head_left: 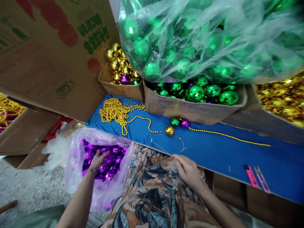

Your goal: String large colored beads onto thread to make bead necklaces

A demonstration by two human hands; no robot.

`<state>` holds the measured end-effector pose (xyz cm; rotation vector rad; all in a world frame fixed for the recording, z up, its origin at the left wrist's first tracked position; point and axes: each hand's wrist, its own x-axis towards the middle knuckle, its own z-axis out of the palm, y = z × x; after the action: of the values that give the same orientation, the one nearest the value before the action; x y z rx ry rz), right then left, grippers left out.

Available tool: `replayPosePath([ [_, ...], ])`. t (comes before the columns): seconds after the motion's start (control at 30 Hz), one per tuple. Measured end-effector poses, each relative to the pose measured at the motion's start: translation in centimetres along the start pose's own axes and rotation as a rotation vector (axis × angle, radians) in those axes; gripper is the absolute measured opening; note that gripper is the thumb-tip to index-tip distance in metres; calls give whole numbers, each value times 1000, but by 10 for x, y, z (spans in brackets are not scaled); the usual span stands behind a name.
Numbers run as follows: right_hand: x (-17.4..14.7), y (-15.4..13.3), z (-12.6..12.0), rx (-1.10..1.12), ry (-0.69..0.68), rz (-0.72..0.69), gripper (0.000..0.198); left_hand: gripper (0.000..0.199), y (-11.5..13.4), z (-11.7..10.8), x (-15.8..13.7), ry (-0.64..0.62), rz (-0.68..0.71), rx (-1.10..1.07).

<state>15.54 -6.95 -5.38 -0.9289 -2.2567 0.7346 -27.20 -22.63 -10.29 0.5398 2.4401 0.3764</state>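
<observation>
My left hand [97, 161] reaches into a clear plastic bag [72, 167] of shiny purple balls [116, 158], fingers apart and touching the balls. At the blue table's front edge, my right hand [187, 171] pinches a thin clear thread [163, 150] between thumb and finger. Beyond it on the cloth lie a gold ball [169, 130], a green ball [175, 121] and a purple ball [185, 123], close together. A strand of small gold beads [228, 136] stretches right from the purple ball. To the left, a gold bead chain [114, 110] is heaped.
Cardboard trays of gold balls [116, 65] and green balls [196, 92] line the table's back. A large bag of green balls [180, 41] rests above them. Pink-handled snips [262, 180] and a pink cutter [251, 176] lie at right. A big carton [45, 63] stands at left.
</observation>
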Motion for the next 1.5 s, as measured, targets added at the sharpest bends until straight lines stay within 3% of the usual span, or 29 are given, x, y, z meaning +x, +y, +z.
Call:
replayPosePath([
  [0.1, 0, -6, 6, 6, -50, -9, 28, 61, 21, 2, -33, -257, 124, -285],
  [0.2, 4, -13, 10, 15, -106, -61, 27, 59, 62, 7, -62, -457, 283, -809],
  [0.27, 8, -16, 8, -31, -136, -97, 28, 62, 92, 14, -75, -566, 341, -993],
  [0.43, 11, -9, -11, -264, -73, -116, 28, 70, 150, 33, -89, -782, 377, -1138],
  [0.6, 4, 2, -28, -344, 3, -118, 26, 62, 176, 42, -93, -927, 337, -1213],
  [0.93, 1, 7, -40, -439, -10, -138, 25, 60, 181, 45, -90, -951, 384, -1147],
  [1.13, 12, 4, -36, -538, -14, -214, 27, 62, 199, 41, -102, -892, 604, -846],
  [1.27, 13, 4, -20, -379, -21, -123, 24, 58, 214, 55, -122, -802, 684, -830],
  [1.33, 10, 5, -14, -269, -5, -61, 24, 53, 218, 65, -131, -762, 662, -920],
  [1.5, 1, 6, -10, -91, 46, 13, 23, 57, 221, 79, -143, -814, 552, -1073],
])
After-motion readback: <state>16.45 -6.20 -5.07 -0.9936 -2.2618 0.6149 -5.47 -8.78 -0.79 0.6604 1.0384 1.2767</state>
